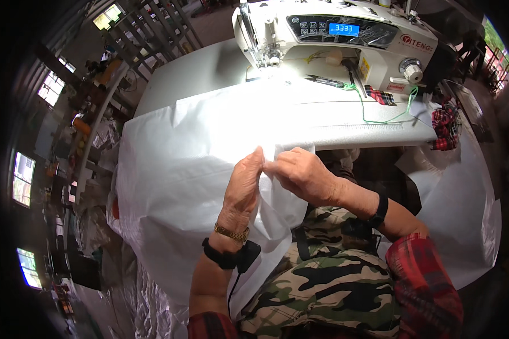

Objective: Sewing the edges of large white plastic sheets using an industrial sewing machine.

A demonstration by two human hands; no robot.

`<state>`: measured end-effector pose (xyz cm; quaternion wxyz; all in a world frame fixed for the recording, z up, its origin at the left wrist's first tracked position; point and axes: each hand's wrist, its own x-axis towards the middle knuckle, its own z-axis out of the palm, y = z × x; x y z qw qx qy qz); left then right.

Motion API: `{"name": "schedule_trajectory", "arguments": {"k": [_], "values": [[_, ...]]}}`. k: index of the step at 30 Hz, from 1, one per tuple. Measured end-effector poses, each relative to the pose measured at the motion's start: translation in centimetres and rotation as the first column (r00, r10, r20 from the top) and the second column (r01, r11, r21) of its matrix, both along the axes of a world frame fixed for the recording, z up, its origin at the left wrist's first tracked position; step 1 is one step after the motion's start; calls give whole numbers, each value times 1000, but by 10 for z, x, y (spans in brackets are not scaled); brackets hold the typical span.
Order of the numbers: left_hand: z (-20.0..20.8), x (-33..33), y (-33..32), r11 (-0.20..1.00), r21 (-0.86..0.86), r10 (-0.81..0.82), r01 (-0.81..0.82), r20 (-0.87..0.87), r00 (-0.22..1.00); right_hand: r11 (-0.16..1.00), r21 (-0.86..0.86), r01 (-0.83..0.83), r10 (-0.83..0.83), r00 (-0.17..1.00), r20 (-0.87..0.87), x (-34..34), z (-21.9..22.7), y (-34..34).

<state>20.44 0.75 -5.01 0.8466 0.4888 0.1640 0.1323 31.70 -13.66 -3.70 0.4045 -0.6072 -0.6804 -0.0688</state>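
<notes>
A large sheet of thin white fabric [169,164] covers the table's left part and hangs over its front edge toward my lap. My left hand [244,183] is closed on a gathered edge of it, thumb pointing up. Against it, my right hand [304,174] pinches the same edge with curled fingers. The fingertips of both hands nearly meet, and the exact fold between them is hidden. Just beyond stands a white sewing machine [345,53] with a lit blue display. Strong lamp glare washes out the fabric under its needle area.
Dark thread snips [325,81] lie on the machine bed beside green thread [365,116] and a plaid scrap [380,95]. Red plaid cloth [445,125] sits at the table's right end. More white sheeting [464,209] hangs at the right. A long shelf [99,124] stands to the left.
</notes>
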Motion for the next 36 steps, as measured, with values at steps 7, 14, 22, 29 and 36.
{"name": "schedule_trajectory", "arguments": {"k": [7,14,22,29,36], "values": [[9,1,-5,915,398,100,-65,-67,993,991,15,129,-62,568,-821,-19,-32,-8],[12,6,-5,942,334,68,-31,-99,993,726,-503,-469,323,878,-353,-44,-46,1],[6,4,-7,945,326,51,-13,-108,993,796,-309,520,-592,561,-579,-5,-78,-39],[18,5,-12,950,311,29,14,-131,991,951,-194,239,-273,363,-891,-8,-124,-31],[23,-1,0,914,399,-12,76,-160,987,983,-124,-138,-84,265,-961,-3,-61,-67]]}}
